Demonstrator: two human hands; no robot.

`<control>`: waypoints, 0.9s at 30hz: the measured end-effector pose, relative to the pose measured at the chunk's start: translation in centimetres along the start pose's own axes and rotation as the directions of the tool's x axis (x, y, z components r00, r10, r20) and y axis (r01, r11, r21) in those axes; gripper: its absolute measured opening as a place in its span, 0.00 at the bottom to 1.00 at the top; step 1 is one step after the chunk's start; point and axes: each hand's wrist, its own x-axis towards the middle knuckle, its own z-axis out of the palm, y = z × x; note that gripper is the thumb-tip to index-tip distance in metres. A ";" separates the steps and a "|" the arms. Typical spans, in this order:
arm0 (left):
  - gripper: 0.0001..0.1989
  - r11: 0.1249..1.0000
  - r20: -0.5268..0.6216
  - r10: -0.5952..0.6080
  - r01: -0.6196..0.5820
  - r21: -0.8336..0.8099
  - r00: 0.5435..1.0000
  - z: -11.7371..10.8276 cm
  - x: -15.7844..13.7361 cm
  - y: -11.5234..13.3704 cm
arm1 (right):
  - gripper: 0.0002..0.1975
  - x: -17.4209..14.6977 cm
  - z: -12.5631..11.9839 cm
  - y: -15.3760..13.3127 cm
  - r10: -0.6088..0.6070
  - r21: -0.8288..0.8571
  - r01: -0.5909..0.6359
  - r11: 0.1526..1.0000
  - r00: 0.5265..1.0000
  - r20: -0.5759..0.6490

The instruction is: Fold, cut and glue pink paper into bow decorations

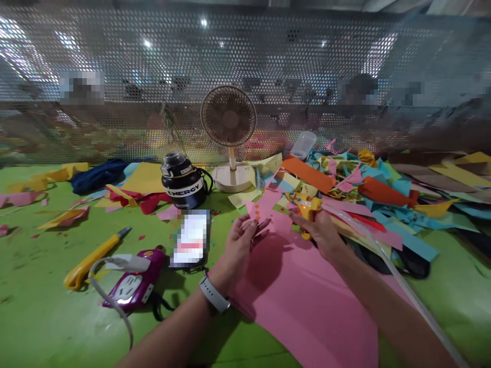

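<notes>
My left hand point(243, 236) is closed in a pinch above a large pink paper sheet point(307, 291). What sits between its fingertips is too small to make out. Just beyond them is a pink paper piece point(264, 202) with small orange dots in a row. My right hand point(320, 230) grips a yellow hot glue gun point(307, 207), its front end pointing left toward the dotted piece. From the back of the gun a long clear glue stick point(383, 255) runs down to the lower right. Both forearms rest low over the green table.
Coloured paper scraps point(383, 189) heap at the right. A small fan point(229, 117), a black bottle point(184, 181) and a clear cup point(304, 144) stand toward a perforated screen point(134, 122). Leftward lie a phone point(191, 238), a purple power strip point(134, 278) and a yellow utility knife point(95, 258).
</notes>
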 end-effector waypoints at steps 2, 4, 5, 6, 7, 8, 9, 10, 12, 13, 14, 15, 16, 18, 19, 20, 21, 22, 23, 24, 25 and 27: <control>0.19 1.000 0.017 0.002 -0.002 -0.003 1.000 0.0 -0.1 0.0 | 0.28 -0.3 0.2 0.0 0.011 0.008 -0.011 1.000 1.000 0.012; 0.19 1.000 0.022 0.000 0.000 -0.005 1.000 0.1 -0.2 0.0 | 0.29 -0.4 0.3 0.0 0.022 0.009 -0.022 1.000 1.000 0.013; 0.19 1.000 0.021 -0.004 0.004 -0.007 1.000 0.1 -0.2 0.0 | 0.29 -0.5 0.3 0.0 0.022 0.008 -0.022 1.000 1.000 0.015; 0.19 1.000 0.020 -0.009 0.009 -0.012 1.000 0.2 -0.3 0.0 | 0.29 -0.5 0.3 0.0 0.018 0.008 -0.018 1.000 1.000 0.019; 0.19 1.000 0.017 -0.014 0.014 -0.017 1.000 0.2 -0.3 0.1 | 0.29 -0.5 0.3 0.0 0.014 0.008 -0.015 1.000 1.000 0.025; 0.19 1.000 0.014 -0.017 0.018 -0.022 1.000 0.2 -0.4 0.1 | 0.28 -0.4 0.3 0.0 0.011 0.006 -0.011 1.000 1.000 0.028; 0.19 1.000 0.010 -0.020 0.020 -0.024 1.000 0.3 -0.5 0.2 | 0.27 -0.4 0.3 0.0 0.006 0.007 -0.006 1.000 1.000 0.029; 0.19 1.000 0.007 -0.020 0.020 -0.022 1.000 0.4 -0.6 0.3 | 0.26 -0.4 0.3 0.0 -0.003 0.011 0.003 1.000 1.000 0.028; 0.19 1.000 -0.005 -0.022 0.022 -0.011 1.000 0.6 -0.7 0.5 | 0.26 -0.4 0.4 0.0 -0.025 0.020 0.025 0.999 0.999 0.020; 0.19 1.000 -0.011 -0.024 0.024 -0.006 1.000 0.7 -0.8 0.6 | 0.26 -0.3 0.4 0.1 -0.035 0.020 0.035 0.999 0.999 0.012; 0.19 1.000 -0.016 -0.028 0.028 -0.003 0.999 0.8 -0.8 0.7 | 0.27 -0.3 0.4 0.1 -0.042 0.013 0.042 0.999 0.999 0.003; 0.20 0.999 -0.023 -0.032 0.032 -0.002 0.999 0.9 -0.9 0.8 | 0.27 -0.3 0.4 0.2 -0.046 -0.001 0.046 0.999 0.999 -0.007; 0.20 0.999 -0.029 -0.035 0.035 -0.002 0.999 0.9 -0.9 0.8 | 0.27 -0.3 0.4 0.3 -0.051 -0.020 0.051 0.999 0.998 -0.019; 0.21 0.999 -0.037 -0.036 0.036 0.001 0.999 1.0 -0.8 0.9 | 0.28 -0.3 0.4 0.6 -0.074 -0.054 0.072 0.996 0.996 -0.040; 0.21 0.999 -0.040 -0.035 0.036 0.003 0.999 0.9 -0.8 0.9 | 0.29 -0.3 0.4 0.7 -0.090 -0.071 0.086 0.994 0.995 -0.046; 0.20 0.999 -0.042 -0.034 0.034 0.007 0.999 0.9 -0.8 0.8 | 0.29 -0.3 0.4 0.8 -0.108 -0.089 0.103 0.991 0.993 -0.051; 0.20 0.999 -0.042 -0.033 0.034 0.012 0.999 0.8 -0.8 0.8 | 0.29 -0.3 0.4 0.8 -0.130 -0.109 0.123 0.986 0.990 -0.056; 0.20 0.999 -0.044 -0.032 0.033 0.016 0.999 0.8 -0.8 0.8 | 0.29 -0.4 0.4 0.9 -0.151 -0.131 0.143 0.981 0.987 -0.056; 0.19 0.999 -0.044 -0.031 0.032 0.018 0.999 0.7 -0.7 0.8 | 0.29 -0.4 0.4 0.9 -0.170 -0.151 0.161 0.975 0.984 -0.051; 0.19 0.999 -0.045 -0.030 0.031 0.019 0.999 0.7 -0.7 0.7 | 0.28 -0.4 0.4 0.9 -0.189 -0.168 0.179 0.969 0.981 -0.042; 0.19 0.999 -0.045 -0.029 0.029 0.019 0.999 0.6 -0.7 0.7 | 0.29 -0.4 0.4 1.0 -0.208 -0.177 0.200 0.964 0.978 -0.031; 0.19 0.999 -0.045 -0.026 0.027 0.018 0.999 0.6 -0.7 0.6 | 0.30 -0.4 0.4 1.1 -0.256 -0.190 0.249 0.950 0.966 -0.013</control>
